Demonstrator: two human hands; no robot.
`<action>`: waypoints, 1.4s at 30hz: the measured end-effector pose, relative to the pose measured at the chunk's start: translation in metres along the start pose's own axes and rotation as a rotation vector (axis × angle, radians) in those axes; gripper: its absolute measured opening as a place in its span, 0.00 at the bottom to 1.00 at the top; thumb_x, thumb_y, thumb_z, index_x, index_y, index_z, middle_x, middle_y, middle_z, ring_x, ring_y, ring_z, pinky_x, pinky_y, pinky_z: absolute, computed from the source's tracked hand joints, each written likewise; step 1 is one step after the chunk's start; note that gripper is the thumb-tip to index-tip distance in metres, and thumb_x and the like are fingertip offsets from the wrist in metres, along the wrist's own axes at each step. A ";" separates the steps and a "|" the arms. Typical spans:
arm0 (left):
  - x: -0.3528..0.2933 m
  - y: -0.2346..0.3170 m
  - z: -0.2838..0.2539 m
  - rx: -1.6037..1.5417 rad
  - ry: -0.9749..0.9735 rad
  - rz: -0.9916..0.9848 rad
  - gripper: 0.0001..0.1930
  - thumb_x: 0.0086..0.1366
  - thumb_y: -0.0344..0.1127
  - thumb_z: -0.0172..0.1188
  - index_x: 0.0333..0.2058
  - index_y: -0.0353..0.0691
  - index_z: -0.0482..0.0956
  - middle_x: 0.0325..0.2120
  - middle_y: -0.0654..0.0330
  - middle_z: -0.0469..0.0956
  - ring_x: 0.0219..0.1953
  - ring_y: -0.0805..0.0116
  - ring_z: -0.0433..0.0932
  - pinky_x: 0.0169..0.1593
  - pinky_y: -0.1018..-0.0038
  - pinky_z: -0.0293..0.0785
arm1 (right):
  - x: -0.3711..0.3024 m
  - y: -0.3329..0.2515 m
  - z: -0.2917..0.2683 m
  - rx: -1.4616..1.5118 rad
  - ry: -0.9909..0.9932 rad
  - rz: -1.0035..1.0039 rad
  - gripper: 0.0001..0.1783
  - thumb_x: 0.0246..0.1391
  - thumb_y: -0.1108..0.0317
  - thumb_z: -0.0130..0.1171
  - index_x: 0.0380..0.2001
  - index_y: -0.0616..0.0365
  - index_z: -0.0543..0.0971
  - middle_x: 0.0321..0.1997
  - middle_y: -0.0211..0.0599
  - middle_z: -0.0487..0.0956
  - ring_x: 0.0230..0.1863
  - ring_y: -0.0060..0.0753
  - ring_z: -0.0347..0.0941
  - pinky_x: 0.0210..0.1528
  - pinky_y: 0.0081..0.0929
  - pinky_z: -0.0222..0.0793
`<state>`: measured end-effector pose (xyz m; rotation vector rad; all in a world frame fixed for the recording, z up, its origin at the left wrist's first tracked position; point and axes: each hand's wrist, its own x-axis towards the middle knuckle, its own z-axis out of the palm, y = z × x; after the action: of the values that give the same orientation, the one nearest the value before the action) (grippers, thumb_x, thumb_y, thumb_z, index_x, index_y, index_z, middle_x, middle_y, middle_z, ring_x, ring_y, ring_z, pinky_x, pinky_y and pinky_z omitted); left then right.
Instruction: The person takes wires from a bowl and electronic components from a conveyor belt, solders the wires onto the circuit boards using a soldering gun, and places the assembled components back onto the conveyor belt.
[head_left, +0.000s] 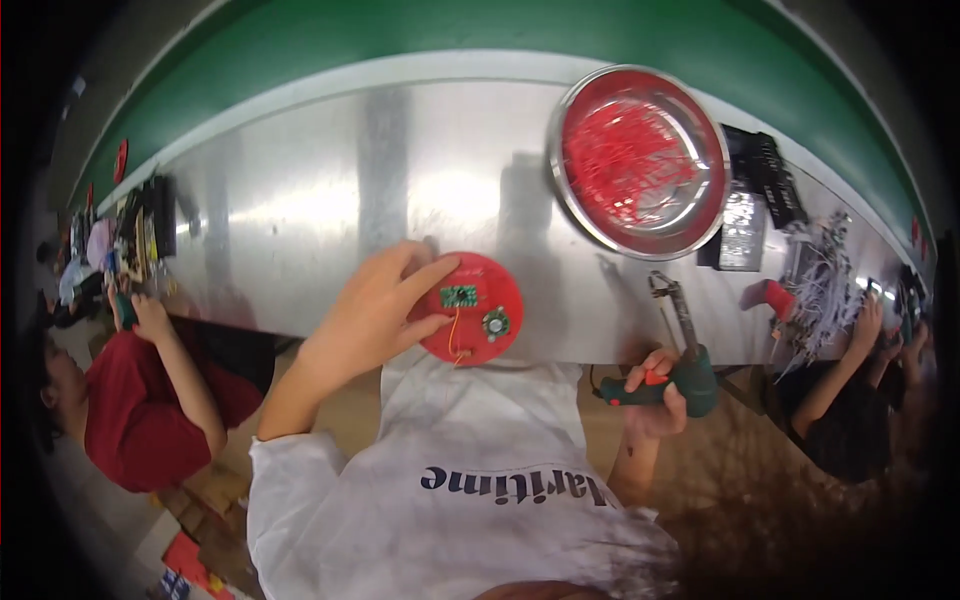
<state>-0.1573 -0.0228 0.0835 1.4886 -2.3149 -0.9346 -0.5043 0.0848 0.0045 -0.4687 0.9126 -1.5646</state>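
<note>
I've got the left hand (375, 308) spread here, index finger and thumb well apart, tips on the left side of the disc (478, 345), which sits just to that hand's right. Between those tips and the disc's far side I see the green board (459, 296)! Over to my right hand (655, 400): fingers wrapped around the soldering gun (695, 383), tip up. The bowl (712, 180) of red wires (610, 155) stands beyond that hand.

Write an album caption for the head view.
Left hand touching a red disc; right hand holding a dark green pistol-shaped tool.
</note>
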 end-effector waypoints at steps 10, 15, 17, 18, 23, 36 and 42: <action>0.129 -0.041 -0.044 0.213 0.755 0.092 0.18 0.57 0.34 0.67 0.46 0.35 0.78 0.41 0.52 0.78 0.39 0.58 0.76 0.43 0.64 0.73 | 0.001 0.003 0.003 0.057 0.039 0.006 0.23 0.45 0.65 0.55 0.43 0.68 0.68 0.36 0.48 0.68 0.39 0.38 0.68 0.26 0.31 0.76; 0.144 0.036 0.006 0.187 0.389 0.393 0.11 0.57 0.36 0.66 0.37 0.38 0.82 0.34 0.56 0.77 0.39 0.55 0.74 0.44 0.63 0.70 | 0.001 0.002 0.009 0.095 0.098 0.003 0.17 0.44 0.64 0.54 0.35 0.66 0.71 0.39 0.51 0.72 0.26 0.43 0.75 0.32 0.35 0.74; 0.156 0.050 0.021 0.288 0.363 0.380 0.09 0.57 0.36 0.65 0.34 0.38 0.81 0.32 0.57 0.77 0.39 0.56 0.74 0.43 0.64 0.69 | 0.001 0.004 0.006 0.110 0.076 0.018 0.16 0.44 0.64 0.54 0.34 0.66 0.71 0.39 0.51 0.72 0.26 0.43 0.75 0.32 0.35 0.73; 0.162 0.051 0.027 0.383 0.329 0.368 0.08 0.56 0.37 0.65 0.31 0.39 0.81 0.31 0.58 0.76 0.38 0.57 0.74 0.43 0.65 0.68 | 0.002 0.003 0.005 0.123 0.063 0.034 0.16 0.44 0.64 0.53 0.34 0.66 0.71 0.39 0.50 0.72 0.26 0.43 0.74 0.33 0.35 0.73; 0.178 0.048 0.043 0.465 0.251 0.339 0.07 0.56 0.35 0.63 0.27 0.38 0.79 0.30 0.57 0.77 0.37 0.59 0.73 0.42 0.64 0.67 | 0.004 0.000 0.011 0.112 0.084 0.036 0.16 0.44 0.64 0.53 0.34 0.65 0.71 0.39 0.50 0.72 0.26 0.43 0.75 0.36 0.35 0.72; 0.175 0.048 0.046 0.294 0.352 0.336 0.08 0.56 0.34 0.65 0.26 0.36 0.78 0.28 0.56 0.76 0.34 0.56 0.74 0.40 0.62 0.70 | 0.004 0.003 0.015 0.102 0.105 0.003 0.21 0.47 0.64 0.54 0.41 0.68 0.69 0.38 0.51 0.69 0.25 0.40 0.71 0.26 0.29 0.75; 0.171 0.050 0.041 -0.028 0.338 0.239 0.04 0.57 0.31 0.62 0.28 0.37 0.79 0.31 0.54 0.77 0.37 0.54 0.76 0.42 0.61 0.73 | 0.003 0.005 0.013 0.119 0.092 -0.019 0.24 0.47 0.65 0.53 0.47 0.67 0.67 0.38 0.50 0.69 0.26 0.39 0.71 0.26 0.28 0.76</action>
<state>-0.2926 -0.1434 0.0599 1.2142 -2.1587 -0.5979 -0.4924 0.0782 0.0080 -0.3238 0.8806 -1.6587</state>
